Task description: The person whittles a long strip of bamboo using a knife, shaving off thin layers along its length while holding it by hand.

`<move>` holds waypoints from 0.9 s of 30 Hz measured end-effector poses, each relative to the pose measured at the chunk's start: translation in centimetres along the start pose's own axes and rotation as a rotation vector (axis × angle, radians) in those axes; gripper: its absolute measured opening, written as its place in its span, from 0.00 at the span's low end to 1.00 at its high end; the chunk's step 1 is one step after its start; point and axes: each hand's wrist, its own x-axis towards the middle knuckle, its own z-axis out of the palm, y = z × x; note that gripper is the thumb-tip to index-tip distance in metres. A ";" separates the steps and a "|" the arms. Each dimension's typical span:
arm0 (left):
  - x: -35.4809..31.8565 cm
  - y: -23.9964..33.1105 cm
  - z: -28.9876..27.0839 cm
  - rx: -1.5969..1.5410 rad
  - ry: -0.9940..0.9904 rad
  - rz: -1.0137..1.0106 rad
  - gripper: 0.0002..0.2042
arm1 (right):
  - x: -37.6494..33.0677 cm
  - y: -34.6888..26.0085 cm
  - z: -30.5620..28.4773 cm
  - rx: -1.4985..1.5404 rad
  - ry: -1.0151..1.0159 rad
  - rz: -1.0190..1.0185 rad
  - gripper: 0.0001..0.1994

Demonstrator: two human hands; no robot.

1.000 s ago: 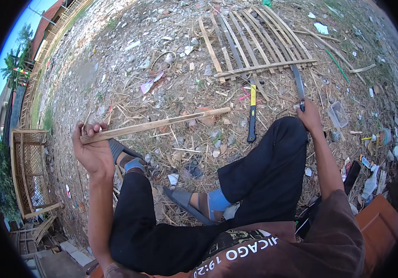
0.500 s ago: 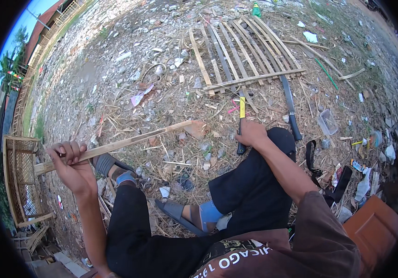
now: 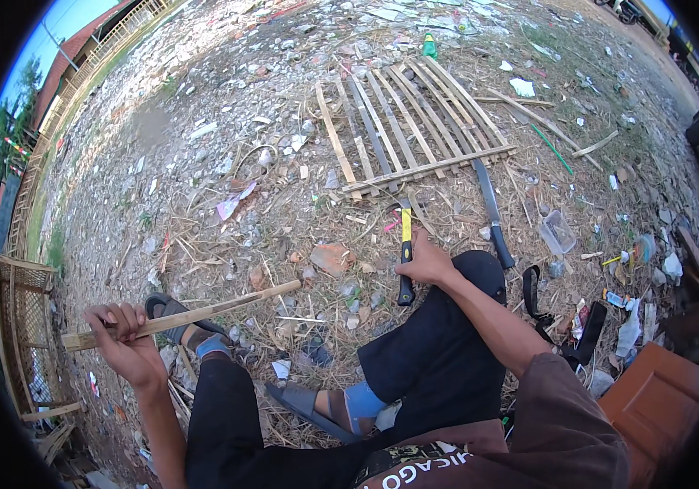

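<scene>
My left hand (image 3: 127,345) is closed around one end of a flat wooden slat (image 3: 231,305), which reaches rightward above the ground past my sandal. With my right hand (image 3: 432,259) I grip a tool with a yellow and black handle (image 3: 406,226), its upper end close to a wooden slatted panel (image 3: 439,167); I cannot make out its head. The panel lies flat on the ground, with thin slats fanning away from a crossbar. Right of my right hand lies a machete (image 3: 490,204) with a black handle, its blade tip at the crossbar.
Rubble, straw and litter cover the ground. A clear plastic container (image 3: 557,234) and a green stick (image 3: 551,149) lie to the right, near long wooden strips (image 3: 549,122). A brown wooden panel (image 3: 659,403) stands at lower right, a lattice frame (image 3: 28,338) at far left.
The slat in my left hand has tilted, its far end dropping lower and nearer to me. My right hand stays on the yellow and black tool. The whole view has shifted slightly.
</scene>
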 end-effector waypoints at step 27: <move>0.3 1.5 -1.6 0.045 0.100 0.081 0.17 | -0.1 17.1 -25.2 0.625 0.780 0.104 0.33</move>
